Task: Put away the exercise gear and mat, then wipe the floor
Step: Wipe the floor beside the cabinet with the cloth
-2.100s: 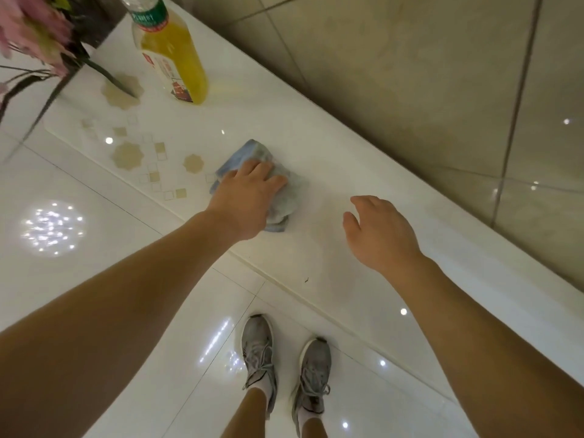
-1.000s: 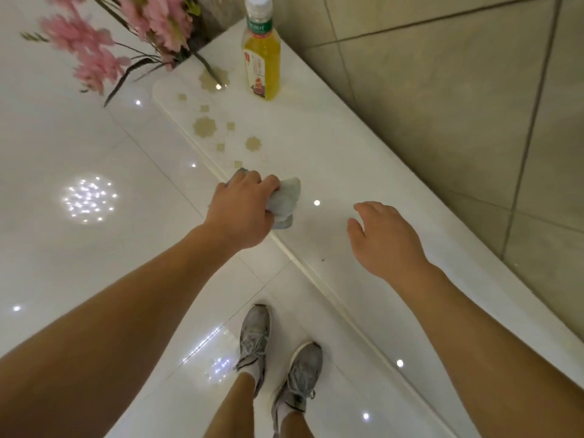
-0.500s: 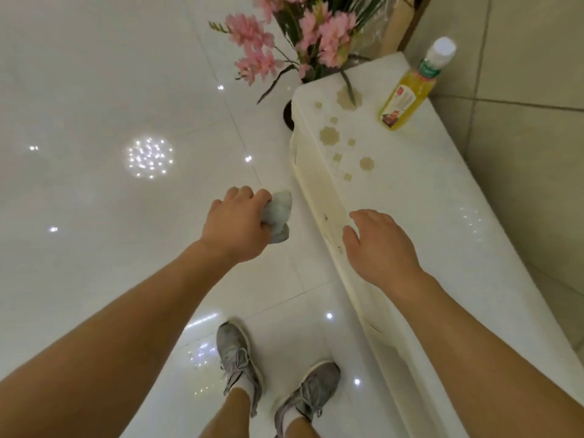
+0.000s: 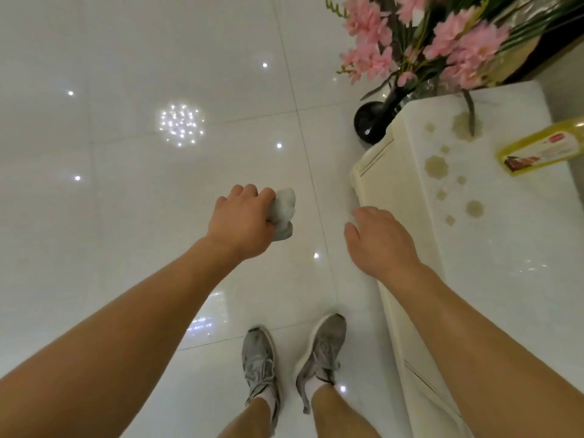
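Note:
My left hand (image 4: 241,221) is closed around a crumpled pale grey-blue cloth (image 4: 284,213), held in the air above the glossy white tiled floor (image 4: 132,191). The cloth bulges out past my fingers to the right. My right hand (image 4: 380,241) hovers with spread fingers next to the left edge of a white cabinet, holding nothing. No exercise gear or mat is in view.
The white cabinet (image 4: 493,254) runs along the right, with a yellow bottle (image 4: 543,151) on its top. A black vase (image 4: 374,120) of pink flowers (image 4: 423,42) stands on the floor at its far end. My grey shoes (image 4: 292,361) stand below.
My left hand lifted the cloth off the cabinet top and carried it left over the floor. My view turned left, so the cabinet now sits at the right. My right hand left the cabinet top.

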